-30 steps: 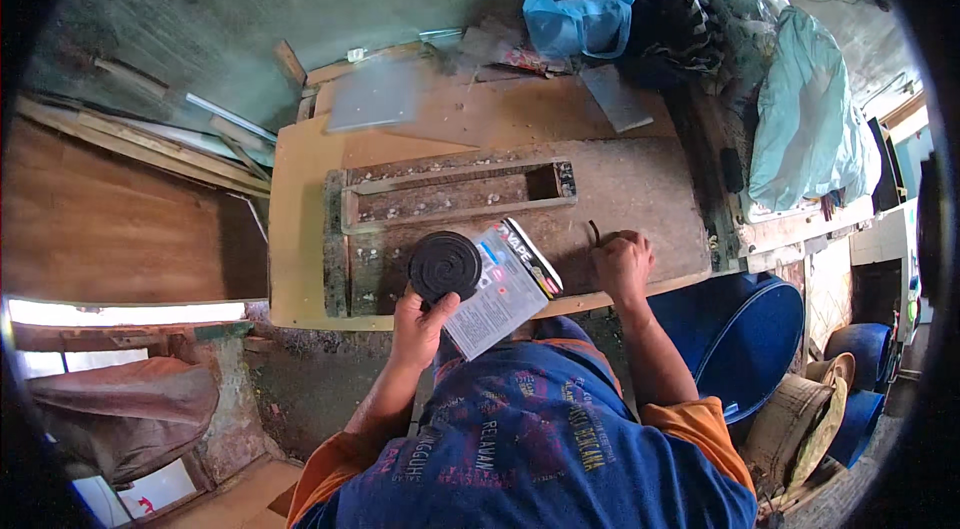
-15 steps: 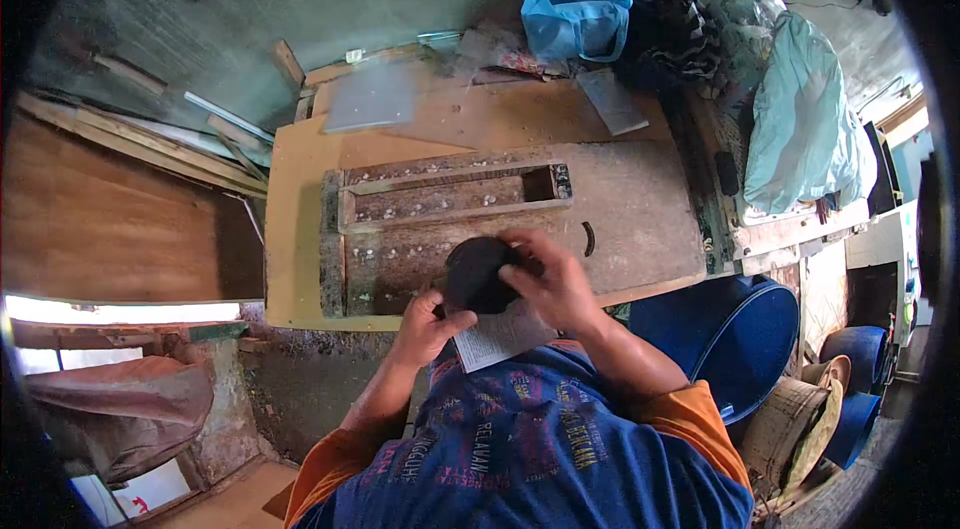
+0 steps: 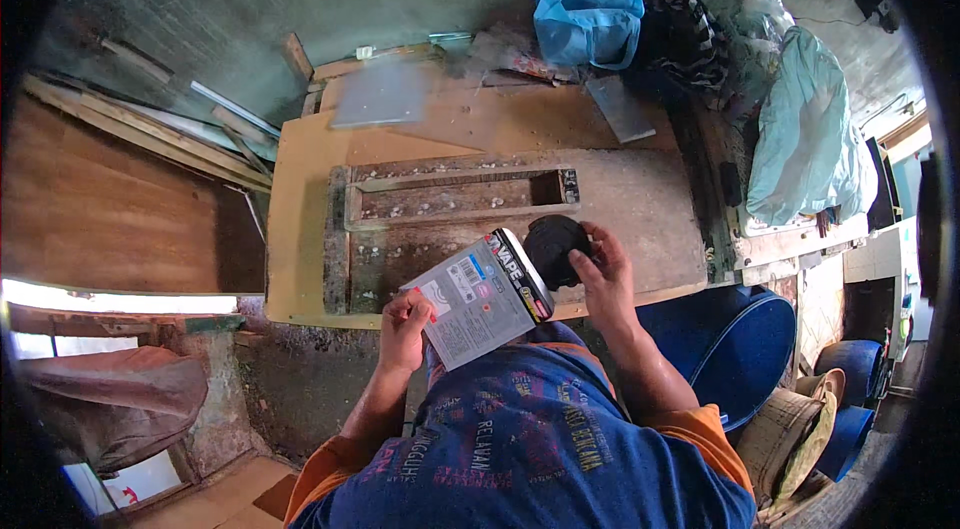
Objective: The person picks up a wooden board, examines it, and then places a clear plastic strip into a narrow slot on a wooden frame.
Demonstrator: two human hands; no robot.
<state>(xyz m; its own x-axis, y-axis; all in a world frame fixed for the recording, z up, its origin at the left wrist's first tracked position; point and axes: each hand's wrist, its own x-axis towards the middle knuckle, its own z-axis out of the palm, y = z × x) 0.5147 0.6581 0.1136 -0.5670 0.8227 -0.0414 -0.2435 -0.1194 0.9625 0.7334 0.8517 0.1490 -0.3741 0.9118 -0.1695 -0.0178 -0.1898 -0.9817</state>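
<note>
My left hand [image 3: 405, 325] pinches the lower left edge of a flat grey printed carton [image 3: 478, 304], which tilts in front of my shirt. A round, flat black mosquito coil [image 3: 552, 247] is gripped at its right side by the thumb and fingers of my right hand [image 3: 604, 274]. The coil sits right by the carton's upper right end, partly behind it from this angle. Beyond both hands, a wooden board [image 3: 640, 199] with a long narrow wooden frame [image 3: 460, 216] lies on the bench.
Along the back of the bench are a translucent sheet [image 3: 378, 97], a light blue bag [image 3: 590, 21] and a grey flat piece [image 3: 620, 111]. A pale green plastic bag [image 3: 812, 139] stands at the right. Below it is a large blue drum [image 3: 725, 349].
The carton, earlier mostly under the coil, has come up into full view in my left hand. My right hand has moved the coil rightward, away from my left hand.
</note>
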